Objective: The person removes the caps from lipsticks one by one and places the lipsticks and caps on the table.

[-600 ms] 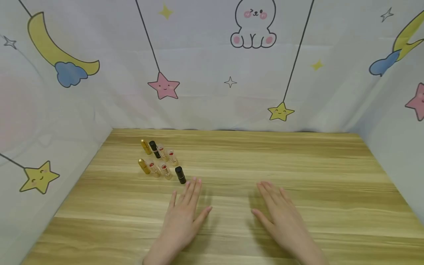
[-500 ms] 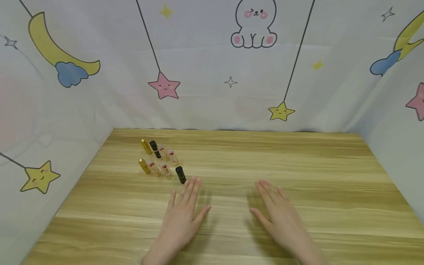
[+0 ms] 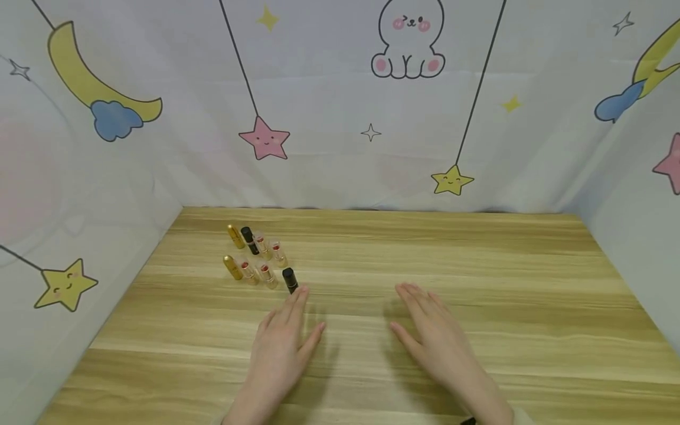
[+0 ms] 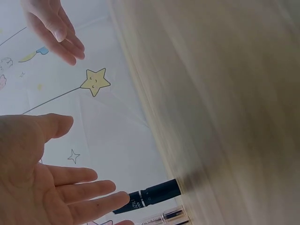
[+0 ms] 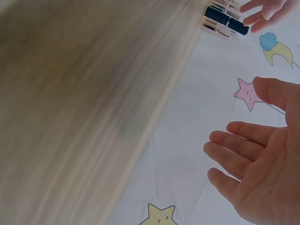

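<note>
My left hand (image 3: pixel 278 348) hovers over the table with straight, relaxed fingers and holds nothing. Its fingertips overlap the nearest black lipstick tube (image 3: pixel 289 279) in the head view; whether they touch it I cannot tell. That tube stands upright in the left wrist view too, its black case (image 4: pixel 161 192) partly behind a finger. Further right, my right hand (image 3: pixel 438 342) is held palm inward, fingers extended and thumb apart, with nothing in it. Beyond the left hand stand a second black lipstick (image 3: pixel 249 240), a gold bullet-shaped tube (image 3: pixel 232 267) and several clear-capped lipsticks (image 3: pixel 268 275) with red tops.
Another gold tube (image 3: pixel 235 236) stands at the back left of the group, which forms two slanting rows. The wood-grain table (image 3: pixel 478 254) runs back to a white cloth backdrop (image 3: pixel 329 177) printed with stars and moons. Cloth also lines both sides.
Both hands have shifted left a little. My left hand has turned slightly, and its fingertips now cover the base of the near black lipstick. The lipsticks have not moved.
</note>
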Available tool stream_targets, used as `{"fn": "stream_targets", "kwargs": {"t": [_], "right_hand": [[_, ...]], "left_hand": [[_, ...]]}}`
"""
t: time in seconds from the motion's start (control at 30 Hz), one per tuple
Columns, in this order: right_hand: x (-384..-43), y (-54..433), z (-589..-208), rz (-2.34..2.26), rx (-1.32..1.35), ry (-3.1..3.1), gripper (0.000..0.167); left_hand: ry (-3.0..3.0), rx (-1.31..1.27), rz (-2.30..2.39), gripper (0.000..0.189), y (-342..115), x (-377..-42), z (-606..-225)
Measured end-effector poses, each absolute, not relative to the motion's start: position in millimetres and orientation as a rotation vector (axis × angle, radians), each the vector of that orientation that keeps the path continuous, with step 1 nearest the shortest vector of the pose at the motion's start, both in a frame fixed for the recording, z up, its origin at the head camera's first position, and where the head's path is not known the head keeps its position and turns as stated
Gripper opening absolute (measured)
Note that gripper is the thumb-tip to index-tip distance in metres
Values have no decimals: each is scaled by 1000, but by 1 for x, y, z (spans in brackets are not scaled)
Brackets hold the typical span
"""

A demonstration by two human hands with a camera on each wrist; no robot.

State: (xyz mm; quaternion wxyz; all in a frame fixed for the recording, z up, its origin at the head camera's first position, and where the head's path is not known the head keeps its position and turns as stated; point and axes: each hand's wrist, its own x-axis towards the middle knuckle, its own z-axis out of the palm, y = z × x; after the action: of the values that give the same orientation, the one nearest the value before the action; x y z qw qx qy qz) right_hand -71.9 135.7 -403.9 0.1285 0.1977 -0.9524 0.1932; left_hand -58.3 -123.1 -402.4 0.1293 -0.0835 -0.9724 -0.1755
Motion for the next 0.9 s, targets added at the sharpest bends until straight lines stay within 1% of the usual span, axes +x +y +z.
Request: {"fn": "stream_targets", "kwargs": {"t": [0.27,0.5,0.7,0.9], "right_hand": [[-82,127,-404,594,610,-2744,59],[-88,119,-403,615,611,-2747,57],[-93,112,-403,634,610,-2759,55],[-99,105,-400,681,615,-2773,52]], "left_hand": [[-2766,-220,-502,62,-128,-61,-405],[-2683,-193,-485,61,-138,-71,-408],[-2763,-102,-577,59,-146,-79,-404],[-2868,-8,-693,63,-151,-85,-400]]}}
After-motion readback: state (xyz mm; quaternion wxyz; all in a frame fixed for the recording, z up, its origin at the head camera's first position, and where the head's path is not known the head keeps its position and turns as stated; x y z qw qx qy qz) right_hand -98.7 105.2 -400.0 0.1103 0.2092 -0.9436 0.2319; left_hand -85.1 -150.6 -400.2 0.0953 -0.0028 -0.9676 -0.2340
